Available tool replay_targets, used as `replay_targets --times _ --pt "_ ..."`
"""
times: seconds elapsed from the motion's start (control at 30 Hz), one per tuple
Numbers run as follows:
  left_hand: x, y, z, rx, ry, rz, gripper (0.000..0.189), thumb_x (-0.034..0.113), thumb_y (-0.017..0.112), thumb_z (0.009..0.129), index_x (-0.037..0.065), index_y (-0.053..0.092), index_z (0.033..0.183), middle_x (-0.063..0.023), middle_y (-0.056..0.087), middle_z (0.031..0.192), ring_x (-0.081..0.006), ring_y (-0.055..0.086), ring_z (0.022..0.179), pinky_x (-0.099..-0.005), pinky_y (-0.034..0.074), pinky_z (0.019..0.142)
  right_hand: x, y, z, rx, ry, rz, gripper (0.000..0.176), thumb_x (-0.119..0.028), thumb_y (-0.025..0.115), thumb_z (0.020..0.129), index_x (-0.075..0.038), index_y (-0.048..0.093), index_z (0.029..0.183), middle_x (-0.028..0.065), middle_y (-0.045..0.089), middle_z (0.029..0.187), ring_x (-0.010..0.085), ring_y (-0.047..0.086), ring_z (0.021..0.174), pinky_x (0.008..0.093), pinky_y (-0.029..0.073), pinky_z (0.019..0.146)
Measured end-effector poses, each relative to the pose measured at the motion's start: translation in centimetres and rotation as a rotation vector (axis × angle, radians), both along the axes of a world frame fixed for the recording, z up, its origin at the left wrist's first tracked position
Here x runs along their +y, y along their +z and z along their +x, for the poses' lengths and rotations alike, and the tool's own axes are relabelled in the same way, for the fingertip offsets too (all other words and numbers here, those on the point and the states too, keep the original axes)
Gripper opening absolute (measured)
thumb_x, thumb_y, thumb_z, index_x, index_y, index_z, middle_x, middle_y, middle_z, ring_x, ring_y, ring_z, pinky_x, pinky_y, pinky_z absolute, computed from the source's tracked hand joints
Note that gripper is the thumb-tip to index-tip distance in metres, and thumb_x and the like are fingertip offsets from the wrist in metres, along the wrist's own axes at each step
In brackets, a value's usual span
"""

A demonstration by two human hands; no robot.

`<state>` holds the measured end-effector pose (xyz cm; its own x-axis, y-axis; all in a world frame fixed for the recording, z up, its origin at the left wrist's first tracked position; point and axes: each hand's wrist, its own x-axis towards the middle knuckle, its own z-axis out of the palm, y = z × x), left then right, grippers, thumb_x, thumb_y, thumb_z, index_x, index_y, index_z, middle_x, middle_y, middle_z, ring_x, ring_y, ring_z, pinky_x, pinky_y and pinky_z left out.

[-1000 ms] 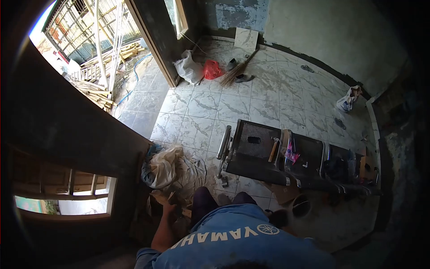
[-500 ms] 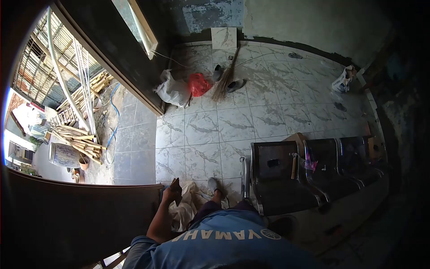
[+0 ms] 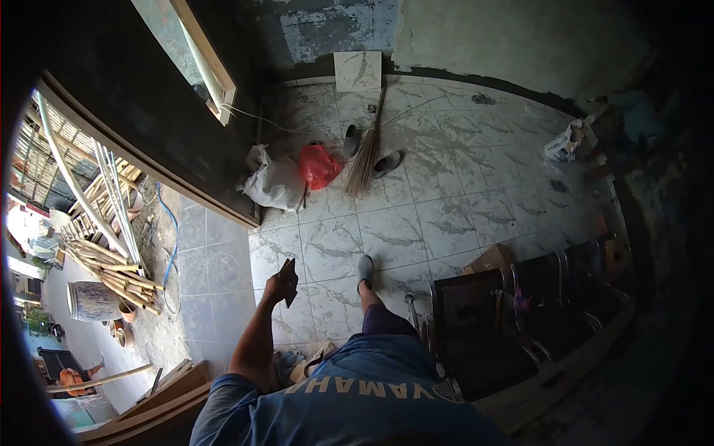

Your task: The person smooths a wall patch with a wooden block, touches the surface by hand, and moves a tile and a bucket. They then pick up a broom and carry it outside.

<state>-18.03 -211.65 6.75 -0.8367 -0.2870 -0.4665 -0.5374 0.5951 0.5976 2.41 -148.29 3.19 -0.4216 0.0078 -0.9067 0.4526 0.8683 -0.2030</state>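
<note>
My left hand is closed around a dark, flat, angular piece, whose exact kind I cannot make out. I hold it out over the marble-patterned tile floor, near the doorway on the left. My right hand is out of view. One grey shoe on my foot shows ahead of the blue shirt. Beside my body on the left, pale crumpled sacking lies on the floor.
A row of black metal chairs stands to the right. Ahead lie a white sack, a red bag, a broom and loose shoes. Bamboo poles are outside. A person is in the dark right corner.
I have stepped forward on the tiles, and the chairs have shifted back in view. My left hand, with the dark piece, now stands over bare tiles instead of beside the sacking.
</note>
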Motion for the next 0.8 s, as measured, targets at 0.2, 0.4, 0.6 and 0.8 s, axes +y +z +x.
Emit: replay_targets --times 0.2,0.4,0.6,0.8 --pt "-6.3 -2.1 -12.0 0.065 -0.331 -0.151 0.039 0.040 0.057 0.077 0.019 0.057 0.109 -0.0113 0.066 0.088 -0.0276 0.064 0.083 -0.0404 0.051 0.070 -7.6 0.4 -7.1 -0.002 -0.168 -0.020 0.051 -0.050 0.053 0.083 -0.002 0.061 0.100 0.0153 0.061 0.102 0.0300 0.058 0.093 0.0381 0.044 0.079" --pt "-11.9 -6.4 -21.7 0.019 -0.498 -0.041 0.034 0.040 0.057 0.074 0.013 0.062 0.093 -0.0145 0.065 0.077 -0.0330 0.064 0.074 -0.0441 0.051 0.063 -15.0 1.7 -10.9 0.030 -0.325 -0.036 0.051 -0.050 0.052 0.083 -0.002 0.060 0.100 0.0152 0.061 0.102 0.0296 0.058 0.093 0.0376 0.044 0.080" --pt "-12.2 -5.9 -34.6 -0.143 -0.395 -0.051 0.026 0.027 0.060 0.072 0.008 0.064 0.088 -0.0144 0.065 0.080 -0.0308 0.063 0.080 -0.0418 0.049 0.069 -22.2 0.6 -14.8 0.052 -0.436 -0.038 0.052 -0.050 0.052 0.084 -0.002 0.060 0.100 0.0152 0.060 0.103 0.0291 0.058 0.093 0.0371 0.044 0.080" --pt "-17.6 -6.8 -50.3 0.008 -0.677 -0.252 0.029 0.021 0.063 0.060 -0.006 0.061 0.068 -0.0227 0.061 0.065 -0.0359 0.062 0.063 -0.0462 0.048 0.057 -27.2 1.1 -21.5 0.112 -0.398 -0.003 0.052 -0.051 0.051 0.084 -0.002 0.059 0.100 0.0151 0.060 0.104 0.0287 0.057 0.093 0.0366 0.044 0.080"
